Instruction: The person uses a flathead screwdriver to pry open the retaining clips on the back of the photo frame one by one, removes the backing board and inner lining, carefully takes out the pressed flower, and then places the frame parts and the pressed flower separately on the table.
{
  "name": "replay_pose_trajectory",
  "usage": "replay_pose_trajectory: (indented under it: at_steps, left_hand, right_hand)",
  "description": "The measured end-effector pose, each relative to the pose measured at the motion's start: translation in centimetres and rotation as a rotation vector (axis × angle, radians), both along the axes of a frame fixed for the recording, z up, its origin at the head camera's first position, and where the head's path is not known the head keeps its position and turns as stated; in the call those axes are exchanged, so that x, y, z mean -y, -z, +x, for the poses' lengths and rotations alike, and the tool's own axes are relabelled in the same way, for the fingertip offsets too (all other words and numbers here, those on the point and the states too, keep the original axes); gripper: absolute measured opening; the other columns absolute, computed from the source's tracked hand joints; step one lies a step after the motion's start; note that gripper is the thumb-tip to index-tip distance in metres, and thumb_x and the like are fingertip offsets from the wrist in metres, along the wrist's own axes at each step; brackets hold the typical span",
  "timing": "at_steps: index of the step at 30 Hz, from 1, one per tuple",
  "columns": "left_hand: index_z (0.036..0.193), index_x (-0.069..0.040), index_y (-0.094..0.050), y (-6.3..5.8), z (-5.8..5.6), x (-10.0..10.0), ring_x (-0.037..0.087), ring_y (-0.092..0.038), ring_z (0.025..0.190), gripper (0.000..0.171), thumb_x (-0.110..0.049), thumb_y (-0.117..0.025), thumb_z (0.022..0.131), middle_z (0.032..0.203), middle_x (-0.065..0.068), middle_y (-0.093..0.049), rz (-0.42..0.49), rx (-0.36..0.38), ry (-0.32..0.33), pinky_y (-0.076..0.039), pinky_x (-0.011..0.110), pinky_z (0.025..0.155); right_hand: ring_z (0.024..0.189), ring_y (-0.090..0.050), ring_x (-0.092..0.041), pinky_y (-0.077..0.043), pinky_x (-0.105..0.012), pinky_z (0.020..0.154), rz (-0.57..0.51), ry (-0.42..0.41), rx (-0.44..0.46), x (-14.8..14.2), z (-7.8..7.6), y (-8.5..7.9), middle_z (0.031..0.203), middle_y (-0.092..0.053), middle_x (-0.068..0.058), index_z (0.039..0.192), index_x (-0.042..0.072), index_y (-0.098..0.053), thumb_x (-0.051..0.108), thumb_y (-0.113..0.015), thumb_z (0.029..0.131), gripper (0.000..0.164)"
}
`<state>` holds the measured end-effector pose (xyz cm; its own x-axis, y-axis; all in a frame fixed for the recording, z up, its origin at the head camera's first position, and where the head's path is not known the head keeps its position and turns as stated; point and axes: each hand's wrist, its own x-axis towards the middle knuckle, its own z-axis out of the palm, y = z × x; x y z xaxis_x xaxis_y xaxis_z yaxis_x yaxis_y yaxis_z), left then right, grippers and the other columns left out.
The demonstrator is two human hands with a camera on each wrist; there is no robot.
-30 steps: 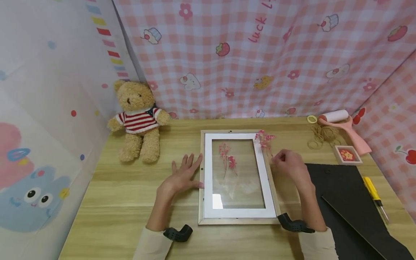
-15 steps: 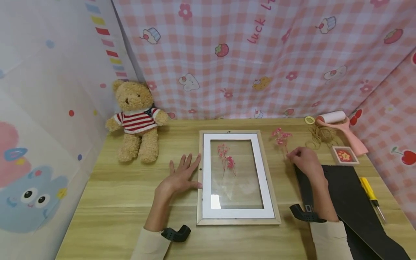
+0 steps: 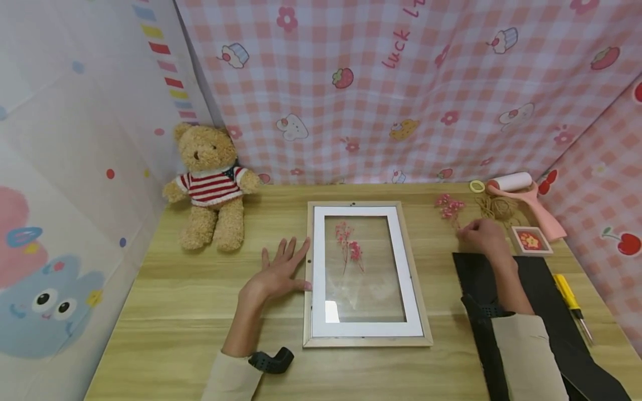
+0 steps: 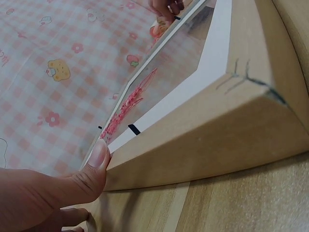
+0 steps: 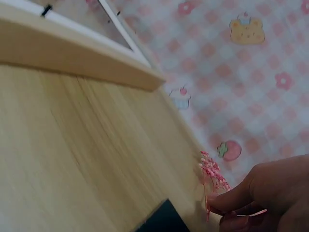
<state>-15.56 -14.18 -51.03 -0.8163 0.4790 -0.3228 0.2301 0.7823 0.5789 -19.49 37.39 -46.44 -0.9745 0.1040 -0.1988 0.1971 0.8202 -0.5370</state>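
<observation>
A wooden picture frame (image 3: 418, 289) with a white mat and a clear pane lies flat on the table. Two pink dried flower sprigs (image 3: 355, 252) show within its opening. At the frame's left side, my left hand (image 3: 281, 273) is spread, with thumb and fingertips touching the wooden edge. Off to the right, my right hand (image 3: 484, 236) pinches the thin stem of another pink dried flower sprig (image 5: 212, 170) between thumb and fingers, low over the table. Its blossoms point away from me, toward the back of the table.
Black backing board (image 3: 539, 278) lies under the right forearm. Beside it are a yellow-handled screwdriver (image 3: 567, 291) and a small framed star picture (image 3: 530, 241). Twine (image 3: 503, 207), a yellow ring (image 3: 477, 186) and a pink-handled roller (image 3: 516, 181) sit behind. A teddy bear (image 3: 210, 189) leans at back left.
My right hand has carried its flower sprig rightward from the frame's upper right corner, out over the table near the twine. The left hand has stayed at the frame's left edge.
</observation>
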Motion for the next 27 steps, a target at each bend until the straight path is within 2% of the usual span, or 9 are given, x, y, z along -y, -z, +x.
replay_pose_trajectory:
  at_steps: [3, 8, 13, 16, 19, 22, 25, 27]
  left_hand:
    - [0.178, -0.024, -0.002, 0.0, 0.0, 0.1, 0.044, 0.013, 0.169, 0.112, -0.048, -0.077, 0.099, 0.182, 0.021, 0.007, 0.004, 0.002, -0.004, 0.022, 0.074, 0.126]
    - [0.178, -0.025, -0.002, 0.0, 0.1, 0.1, 0.043, 0.013, 0.169, 0.112, -0.050, -0.077, 0.099, 0.182, 0.019, 0.007, 0.005, -0.001, -0.005, 0.022, 0.073, 0.127]
    - [0.178, -0.025, -0.002, 0.1, 0.1, 0.1, 0.043, 0.012, 0.169, 0.112, -0.051, -0.076, 0.099, 0.182, 0.020, 0.006, 0.005, -0.013, 0.002, 0.020, 0.075, 0.127]
    - [0.178, -0.027, -0.001, 0.2, 0.0, 0.1, 0.043, 0.012, 0.169, 0.112, -0.053, -0.076, 0.099, 0.182, 0.019, 0.006, 0.002, -0.016, 0.002, 0.020, 0.074, 0.127]
    - [0.178, -0.027, -0.002, 0.4, 0.0, 0.2, 0.042, 0.011, 0.169, 0.112, -0.054, -0.076, 0.098, 0.182, 0.019, 0.005, 0.005, -0.019, 0.002, 0.019, 0.074, 0.127]
    - [0.178, -0.027, -0.003, 0.6, -0.1, 0.3, 0.042, 0.011, 0.169, 0.112, -0.054, -0.076, 0.098, 0.183, 0.019, 0.005, 0.008, -0.020, 0.003, 0.019, 0.075, 0.127]
    - [0.178, -0.027, -0.003, 0.7, -0.1, 0.4, 0.042, 0.011, 0.169, 0.112, -0.055, -0.076, 0.097, 0.183, 0.018, 0.004, 0.009, -0.019, 0.005, 0.018, 0.076, 0.127]
    - [0.178, -0.028, -0.003, 0.8, -0.2, 0.5, 0.042, 0.011, 0.170, 0.113, -0.055, -0.076, 0.097, 0.183, 0.018, 0.004, 0.009, -0.019, 0.006, 0.018, 0.076, 0.127]
  right_hand:
    - [0.066, -0.049, -0.016, -0.039, -0.032, 0.061, -0.004, 0.010, 0.026, -0.9, -0.8, 0.7, 0.067, -0.057, 0.000, 0.077, 0.002, -0.070, 0.023, -0.069, 0.103, 0.033]
    - [0.062, -0.044, -0.014, -0.036, -0.030, 0.060, -0.007, 0.026, 0.028, -2.4, -1.5, 1.7, 0.061, -0.047, 0.007, 0.068, 0.014, -0.066, 0.025, -0.070, 0.100, 0.034]
    - [0.066, -0.047, -0.018, -0.037, -0.033, 0.062, -0.017, 0.042, 0.056, -2.9, -1.7, 1.6, 0.066, -0.052, 0.002, 0.076, 0.007, -0.070, 0.025, -0.071, 0.101, 0.031]
    - [0.067, -0.049, -0.018, -0.040, -0.033, 0.063, 0.037, 0.066, 0.083, -3.0, -2.0, 1.3, 0.068, -0.055, 0.002, 0.078, 0.006, -0.072, 0.026, -0.072, 0.101, 0.031]
    - [0.069, -0.050, -0.020, -0.041, -0.034, 0.064, 0.062, 0.041, 0.096, -2.9, -2.2, 0.7, 0.069, -0.057, -0.001, 0.077, 0.004, -0.072, 0.025, -0.070, 0.102, 0.033]
    - [0.072, -0.053, -0.024, -0.043, -0.035, 0.065, 0.072, 0.015, 0.096, -3.1, -2.4, 0.2, 0.075, -0.063, -0.009, 0.083, -0.003, -0.075, 0.023, -0.069, 0.102, 0.032]
    - [0.073, -0.053, -0.026, -0.044, -0.036, 0.065, 0.098, 0.024, 0.092, -3.6, -2.6, 0.2, 0.083, -0.067, -0.017, 0.089, -0.007, -0.077, 0.023, -0.068, 0.101, 0.033]
    - [0.073, -0.053, -0.025, -0.045, -0.037, 0.064, 0.106, 0.042, 0.099, -3.7, -2.8, 0.2, 0.084, -0.067, -0.017, 0.089, -0.006, -0.078, 0.024, -0.068, 0.101, 0.033]
